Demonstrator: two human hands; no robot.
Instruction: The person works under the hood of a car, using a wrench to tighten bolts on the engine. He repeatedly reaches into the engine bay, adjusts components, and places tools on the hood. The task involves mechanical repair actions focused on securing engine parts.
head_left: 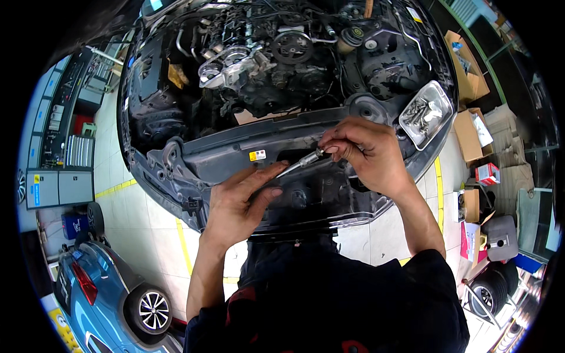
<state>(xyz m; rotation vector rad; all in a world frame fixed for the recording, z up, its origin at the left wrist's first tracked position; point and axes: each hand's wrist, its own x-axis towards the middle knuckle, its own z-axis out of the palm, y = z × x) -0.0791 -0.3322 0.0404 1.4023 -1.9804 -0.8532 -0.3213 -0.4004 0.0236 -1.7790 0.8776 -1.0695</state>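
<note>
My right hand pinches the upper, thicker end of a slim silver metal part, held diagonally above the car's black front panel. My left hand is beside the part's thin lower end, index finger near it and thumb apart; whether its fingertips touch it is unclear. Beyond my hands is the exposed engine, with pulleys and bare metal housings. At the right of the engine bay sits a metal tray with several small fasteners and parts inside.
A blue car stands at lower left, below a grey tool cabinet. Along the right are cardboard boxes, a grey case and tyres on a rack. Yellow lines mark the tiled floor.
</note>
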